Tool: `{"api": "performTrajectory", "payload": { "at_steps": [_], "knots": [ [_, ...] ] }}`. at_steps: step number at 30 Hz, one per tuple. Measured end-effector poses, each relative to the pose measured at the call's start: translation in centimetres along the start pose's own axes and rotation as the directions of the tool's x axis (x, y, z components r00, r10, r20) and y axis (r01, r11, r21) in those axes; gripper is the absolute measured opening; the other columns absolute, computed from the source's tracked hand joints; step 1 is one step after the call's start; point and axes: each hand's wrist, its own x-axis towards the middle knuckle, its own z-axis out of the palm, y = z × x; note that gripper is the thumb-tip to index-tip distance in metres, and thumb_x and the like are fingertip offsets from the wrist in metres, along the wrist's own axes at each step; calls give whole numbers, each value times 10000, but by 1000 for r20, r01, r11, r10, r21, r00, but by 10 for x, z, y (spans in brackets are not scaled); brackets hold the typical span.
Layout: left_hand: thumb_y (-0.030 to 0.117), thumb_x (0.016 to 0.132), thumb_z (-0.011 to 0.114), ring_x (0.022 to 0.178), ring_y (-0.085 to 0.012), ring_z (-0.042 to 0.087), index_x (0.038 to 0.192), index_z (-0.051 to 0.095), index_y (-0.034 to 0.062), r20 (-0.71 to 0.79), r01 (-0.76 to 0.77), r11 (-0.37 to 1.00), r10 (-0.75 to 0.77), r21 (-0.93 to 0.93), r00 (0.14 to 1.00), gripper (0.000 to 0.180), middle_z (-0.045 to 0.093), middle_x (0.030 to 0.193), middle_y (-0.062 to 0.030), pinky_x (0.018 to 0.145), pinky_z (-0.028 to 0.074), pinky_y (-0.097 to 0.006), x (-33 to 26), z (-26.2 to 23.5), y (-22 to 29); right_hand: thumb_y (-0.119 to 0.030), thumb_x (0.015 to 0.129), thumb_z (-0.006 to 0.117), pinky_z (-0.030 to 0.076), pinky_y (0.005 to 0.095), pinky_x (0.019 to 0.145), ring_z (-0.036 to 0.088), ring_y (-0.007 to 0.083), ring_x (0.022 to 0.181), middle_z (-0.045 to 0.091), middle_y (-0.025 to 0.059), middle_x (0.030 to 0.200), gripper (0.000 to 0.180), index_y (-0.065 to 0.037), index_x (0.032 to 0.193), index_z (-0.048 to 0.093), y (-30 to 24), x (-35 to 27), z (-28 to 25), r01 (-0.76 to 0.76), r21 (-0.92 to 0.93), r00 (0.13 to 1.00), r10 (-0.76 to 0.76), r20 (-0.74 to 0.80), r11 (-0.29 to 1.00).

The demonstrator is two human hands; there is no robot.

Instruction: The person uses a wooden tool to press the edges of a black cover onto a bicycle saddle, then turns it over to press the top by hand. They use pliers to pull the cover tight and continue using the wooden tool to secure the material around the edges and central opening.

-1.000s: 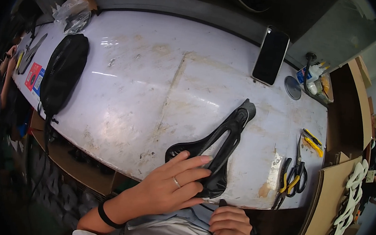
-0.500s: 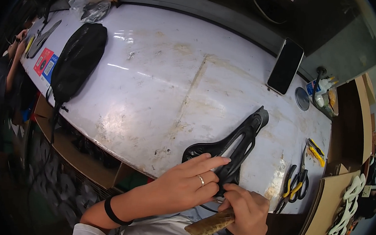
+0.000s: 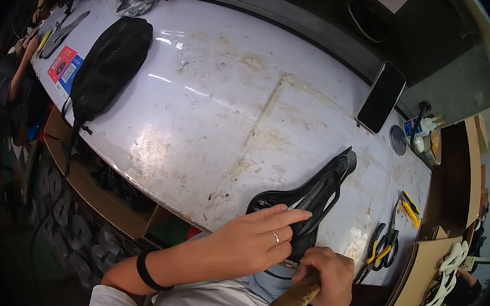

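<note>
A black bicycle saddle (image 3: 335,187) lies on the white workbench near its front edge, with its narrow end pointing away to the right. My left hand (image 3: 264,236), wearing a ring, grips the saddle's wide near part, its index finger stretched along the middle. Beside it, at the saddle's near right end, my right hand (image 3: 327,279) is closed around a tool with a flat, worn yellow-brown handle (image 3: 293,300). The handle sticks out toward my body; the tool's working end is hidden by my fingers.
On the right lie black-and-yellow pliers (image 3: 374,246), black scissors (image 3: 389,247) and a yellow cutter (image 3: 410,209). A phone (image 3: 381,98) leans at the back, near a grey round lid (image 3: 397,140). A black drawstring bag (image 3: 109,68) lies left. Another person's arm (image 3: 24,61) shows far left.
The view has shifted slightly. My right hand has turned, and the tool's handle now points more steeply toward me. My left hand stays on the saddle.
</note>
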Motion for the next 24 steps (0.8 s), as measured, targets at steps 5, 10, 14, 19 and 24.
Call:
{"api": "performTrajectory", "payload": {
  "at_steps": [5,10,14,19,24],
  "knots": [
    [143,871,808,1446,-356,607,889,675,47,7,-12,999,12,42,1000,164,659,1037,-89,1124,555,-576,0,-2,-1,-17,778,866,534,293,612,733,189,634,718,91,858,347,-43,1014,612,0,-4,3,-64,110,996,70,-47,992],
    [173,881,796,1497,-370,550,982,744,92,18,39,999,-39,-3,999,139,658,1160,-112,1134,538,-607,2,-2,6,12,760,844,542,315,666,731,196,658,727,93,847,334,-48,997,616,-3,3,2,-16,88,995,25,-99,996],
    [175,886,785,1527,-406,508,969,758,102,-11,69,995,-70,-66,997,114,666,1267,-154,1139,525,-626,4,-2,14,-14,757,842,530,325,652,728,212,674,747,97,870,348,-58,1039,642,-5,3,4,7,20,991,-4,-132,1000],
    [159,888,761,1540,-460,484,928,773,83,31,68,998,-68,-10,997,88,675,1367,-213,1162,488,-624,3,-4,15,-48,706,883,553,346,596,731,206,655,760,79,961,450,-39,1119,705,9,1,-1,91,-5,995,-91,-28,996],
    [142,883,752,1543,-450,489,903,771,62,30,45,999,-44,-30,999,85,685,1346,-217,1135,488,-598,2,-3,12,-15,668,881,547,351,600,728,212,675,761,81,956,450,-43,1081,703,10,4,-4,120,46,992,-121,17,992]
  ]
}}
